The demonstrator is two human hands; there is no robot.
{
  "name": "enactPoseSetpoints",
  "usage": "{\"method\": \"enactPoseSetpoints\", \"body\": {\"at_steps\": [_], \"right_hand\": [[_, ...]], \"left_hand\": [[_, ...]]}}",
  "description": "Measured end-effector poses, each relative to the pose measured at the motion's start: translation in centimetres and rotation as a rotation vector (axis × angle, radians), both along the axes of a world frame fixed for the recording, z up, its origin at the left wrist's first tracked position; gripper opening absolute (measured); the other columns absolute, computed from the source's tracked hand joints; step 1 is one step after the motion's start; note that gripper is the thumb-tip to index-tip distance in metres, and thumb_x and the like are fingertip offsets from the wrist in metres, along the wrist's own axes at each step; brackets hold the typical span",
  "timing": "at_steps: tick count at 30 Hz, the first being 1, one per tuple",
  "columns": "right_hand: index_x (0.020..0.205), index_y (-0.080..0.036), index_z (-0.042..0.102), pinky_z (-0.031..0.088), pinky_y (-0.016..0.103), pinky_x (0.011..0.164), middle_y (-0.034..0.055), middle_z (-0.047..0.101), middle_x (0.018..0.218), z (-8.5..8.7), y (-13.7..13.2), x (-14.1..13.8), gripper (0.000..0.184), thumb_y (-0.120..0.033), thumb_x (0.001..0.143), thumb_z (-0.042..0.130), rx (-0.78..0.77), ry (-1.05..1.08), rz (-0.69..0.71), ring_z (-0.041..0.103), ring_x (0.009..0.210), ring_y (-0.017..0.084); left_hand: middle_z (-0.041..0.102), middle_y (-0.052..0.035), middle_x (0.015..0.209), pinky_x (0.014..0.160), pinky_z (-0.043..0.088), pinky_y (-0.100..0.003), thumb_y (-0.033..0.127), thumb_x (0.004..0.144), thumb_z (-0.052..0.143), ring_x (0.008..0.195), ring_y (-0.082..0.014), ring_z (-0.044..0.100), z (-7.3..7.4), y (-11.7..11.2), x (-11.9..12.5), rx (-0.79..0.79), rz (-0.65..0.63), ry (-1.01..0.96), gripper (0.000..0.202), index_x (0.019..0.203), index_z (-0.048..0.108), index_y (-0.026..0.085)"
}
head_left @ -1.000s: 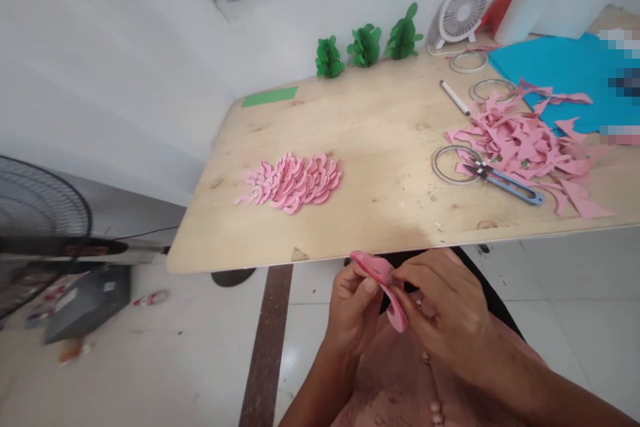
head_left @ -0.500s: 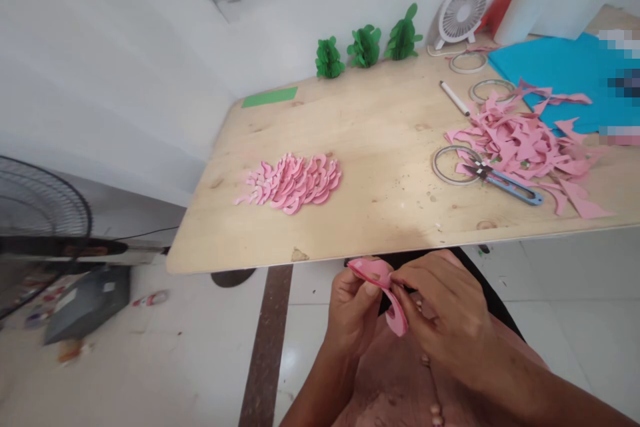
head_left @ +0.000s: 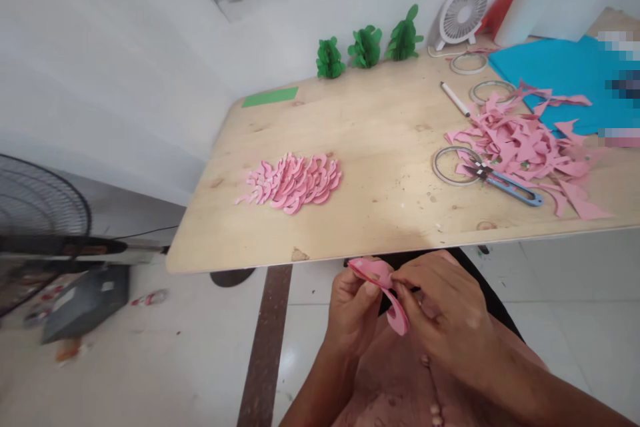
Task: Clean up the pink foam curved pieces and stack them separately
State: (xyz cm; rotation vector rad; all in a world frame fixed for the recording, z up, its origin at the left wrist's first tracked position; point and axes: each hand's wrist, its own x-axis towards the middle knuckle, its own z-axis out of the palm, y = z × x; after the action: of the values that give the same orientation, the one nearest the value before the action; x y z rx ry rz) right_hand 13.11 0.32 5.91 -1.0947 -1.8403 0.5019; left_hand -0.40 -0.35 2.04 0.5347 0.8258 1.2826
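Below the table's front edge, a curved pink paper cutout (head_left: 397,317), which looks layered, is between my two hands. My left hand (head_left: 353,317) grips it with the thumb on top. The fingertips of my right hand (head_left: 447,303) pinch at the middle of the paper; whether they hold a separate small piece is hidden. On the table lies a pile of similar curved pink paper cutouts (head_left: 295,181). Over to the right, blue-handled thread snips (head_left: 505,185) rest across a roll of tape (head_left: 440,173).
Pink paper scraps (head_left: 535,140) spread over the right side, near a white marker (head_left: 455,99) and blue sheets (head_left: 555,73). Green paper figures (head_left: 365,48) and a small white fan (head_left: 463,15) stand along the wall. A floor fan (head_left: 40,213) is at left.
The right fingers shift very slightly at the pink paper. Both hands keep their hold, and the things on the table stay in place.
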Motion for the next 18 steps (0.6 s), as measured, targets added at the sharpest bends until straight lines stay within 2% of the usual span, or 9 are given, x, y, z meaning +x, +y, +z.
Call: {"method": "enactPoseSetpoints", "body": {"at_steps": [3,10,18], "right_hand": [[0.084,-0.017,0.062,0.043,0.033,0.064,0.0028,0.066,0.072,0.07,-0.03,0.06,0.012,-0.009,0.087,0.054,-0.009,-0.008,0.014,0.059,0.065,0.016],[0.090,-0.017,0.063,0.046,0.034,0.068,0.0045,0.071,0.080,-0.14,0.05,0.24,0.014,-0.006,0.086,0.055,0.073,-0.034,0.050,0.065,0.070,0.017],[0.086,-0.017,0.065,0.048,0.033,0.067,0.0036,0.073,0.077,0.12,0.01,0.29,0.015,-0.007,0.087,0.054,0.083,-0.023,0.050,0.067,0.069,0.017]], "left_hand": [[0.059,-0.0028,0.071,0.071,0.047,-0.027,0.033,0.069,0.077,0.070,-0.0143,0.054,0.03,-0.04,-0.02,-0.003,0.013,-0.001,0.017,0.071,0.070,0.017],[0.057,-0.0027,0.071,0.070,0.047,-0.027,0.033,0.069,0.077,0.069,-0.0138,0.052,0.28,0.00,-0.06,0.010,0.043,0.041,0.017,0.071,0.070,0.017],[0.055,-0.0032,0.072,0.071,0.047,-0.029,0.034,0.070,0.076,0.069,-0.0146,0.052,0.37,-0.07,-0.16,0.025,0.045,0.075,0.019,0.070,0.069,0.016]]}}
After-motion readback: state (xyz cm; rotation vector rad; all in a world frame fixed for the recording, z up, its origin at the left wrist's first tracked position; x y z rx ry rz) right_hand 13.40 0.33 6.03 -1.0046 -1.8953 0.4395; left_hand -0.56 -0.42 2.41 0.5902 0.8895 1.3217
